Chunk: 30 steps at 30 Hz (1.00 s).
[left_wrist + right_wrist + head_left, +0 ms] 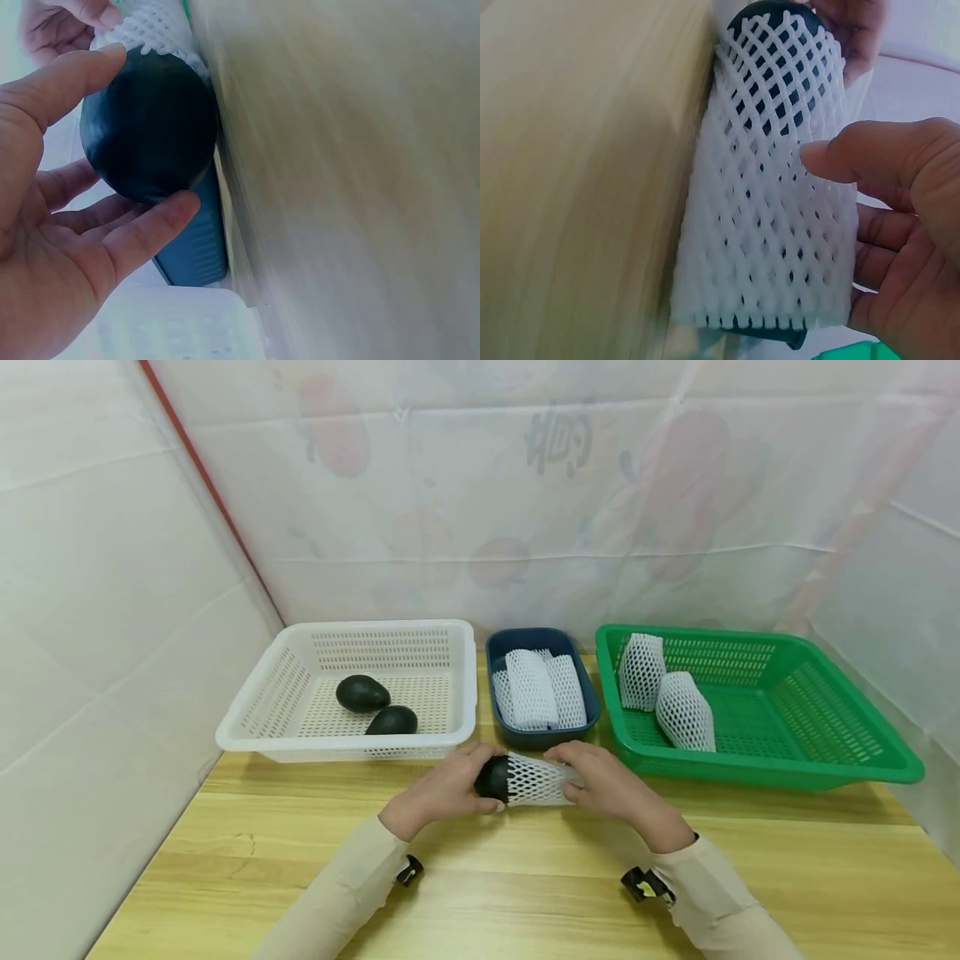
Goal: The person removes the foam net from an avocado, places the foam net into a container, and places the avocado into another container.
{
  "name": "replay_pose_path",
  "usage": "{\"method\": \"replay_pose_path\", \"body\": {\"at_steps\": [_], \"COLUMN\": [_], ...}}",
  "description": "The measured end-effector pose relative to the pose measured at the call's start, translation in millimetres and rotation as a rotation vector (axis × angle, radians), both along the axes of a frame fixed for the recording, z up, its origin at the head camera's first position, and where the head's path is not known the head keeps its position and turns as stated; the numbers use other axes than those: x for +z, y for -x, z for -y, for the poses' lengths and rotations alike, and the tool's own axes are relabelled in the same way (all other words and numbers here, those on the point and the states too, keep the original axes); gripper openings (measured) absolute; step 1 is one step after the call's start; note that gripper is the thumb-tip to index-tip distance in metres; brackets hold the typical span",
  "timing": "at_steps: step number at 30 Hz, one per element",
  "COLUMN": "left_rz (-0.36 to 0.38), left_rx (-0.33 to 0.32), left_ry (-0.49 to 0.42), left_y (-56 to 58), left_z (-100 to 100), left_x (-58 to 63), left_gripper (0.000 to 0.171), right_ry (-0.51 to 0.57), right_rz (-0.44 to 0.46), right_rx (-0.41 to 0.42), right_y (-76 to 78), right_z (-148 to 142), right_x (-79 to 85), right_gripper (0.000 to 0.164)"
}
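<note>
Nearest to the left wrist camera, the left hand (60, 259) is seen, its thumb and fingers curved round the bare end of a dark fruit (150, 124). The other end is covered by a white foam net (769, 217), which is held between thumb and fingers of the right hand (607, 785). The fruit is judged firm, smooth and rather slippery, best gripped round its sides; the net seems light, soft and easily torn, so only a gentle pinch is advised. Ahead of the hands, more nets (532, 689) are contained in a blue box (536, 741); beyond the left hand, two loose fruits (362, 693) in a white basket (337, 750); beyond the right, two net-covered pieces (685, 710) in a green basket (750, 766).
</note>
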<state>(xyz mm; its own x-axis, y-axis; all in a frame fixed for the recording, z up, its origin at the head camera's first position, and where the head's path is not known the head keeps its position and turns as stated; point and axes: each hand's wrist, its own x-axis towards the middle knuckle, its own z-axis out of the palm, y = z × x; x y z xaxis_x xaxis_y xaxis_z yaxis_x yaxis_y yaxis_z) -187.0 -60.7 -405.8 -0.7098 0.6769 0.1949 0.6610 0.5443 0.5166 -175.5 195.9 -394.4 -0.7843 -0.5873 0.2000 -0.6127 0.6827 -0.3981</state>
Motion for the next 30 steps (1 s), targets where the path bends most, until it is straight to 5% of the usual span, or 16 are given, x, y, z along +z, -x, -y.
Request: {"method": "replay_pose_path", "body": {"at_steps": [15, 30], "left_rz": [-0.051, -0.056], "left_rx": [0.026, 0.011], "left_ry": [0.079, 0.034], "left_y": [0.2, -2.9], "left_z": [-12.9, 2.0], "left_x": [1.5, 7.0], "left_gripper": [0.056, 0.053], "right_ry": [-0.005, -0.020], "right_rz": [-0.053, -0.114], "right_rx": [0.084, -0.015], "right_y": [1.2, -3.4], "right_z": [21.6, 5.5], "right_x": [-5.2, 7.2], "right_gripper": [0.032, 0.023]}}
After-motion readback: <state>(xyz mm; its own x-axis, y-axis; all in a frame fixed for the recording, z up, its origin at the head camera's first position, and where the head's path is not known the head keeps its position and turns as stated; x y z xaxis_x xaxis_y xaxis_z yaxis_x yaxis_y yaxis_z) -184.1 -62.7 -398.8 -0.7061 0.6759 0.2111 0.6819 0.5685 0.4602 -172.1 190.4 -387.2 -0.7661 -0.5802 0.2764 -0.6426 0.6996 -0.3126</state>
